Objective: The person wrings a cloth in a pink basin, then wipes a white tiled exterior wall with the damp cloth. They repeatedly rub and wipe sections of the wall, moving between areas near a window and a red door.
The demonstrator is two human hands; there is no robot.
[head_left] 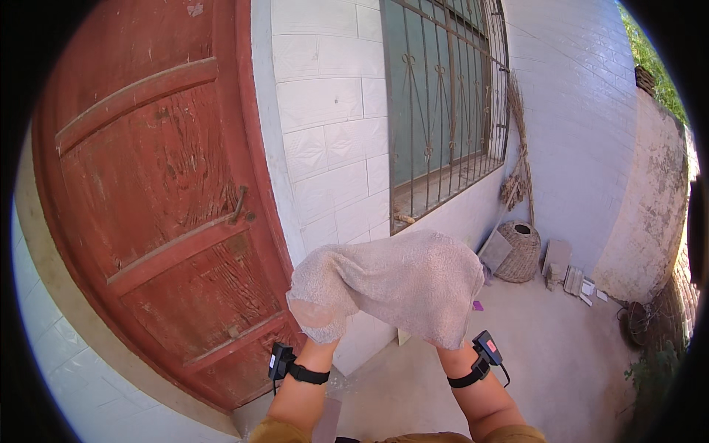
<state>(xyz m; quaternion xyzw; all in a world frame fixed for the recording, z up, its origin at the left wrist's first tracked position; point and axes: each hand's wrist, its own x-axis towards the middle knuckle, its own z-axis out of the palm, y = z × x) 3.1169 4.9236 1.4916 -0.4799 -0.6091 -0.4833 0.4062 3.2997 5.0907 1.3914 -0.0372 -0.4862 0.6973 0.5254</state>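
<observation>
A light grey, nubby cloth, like a towel (402, 277), is draped across both of my raised hands and sags between them. My left hand (325, 350) goes up under its left end, where a pinkish patch shows at the lower fold. Under the right end, my right hand (452, 356) pushes the fabric up into a rounded bulge. Only the wrists show below the cloth; all fingers are hidden. Each forearm wears a black strap with a small black box: one on the left arm (282, 361), one on the right (484, 344).
A worn red wooden door (166, 170) stands to the left, beside a white tiled wall (321, 88). A barred window (447, 96) is ahead. Farther right are a wicker basket (518, 255), a twig broom (519, 148), and stacked tiles (573, 280) on the concrete floor (532, 354).
</observation>
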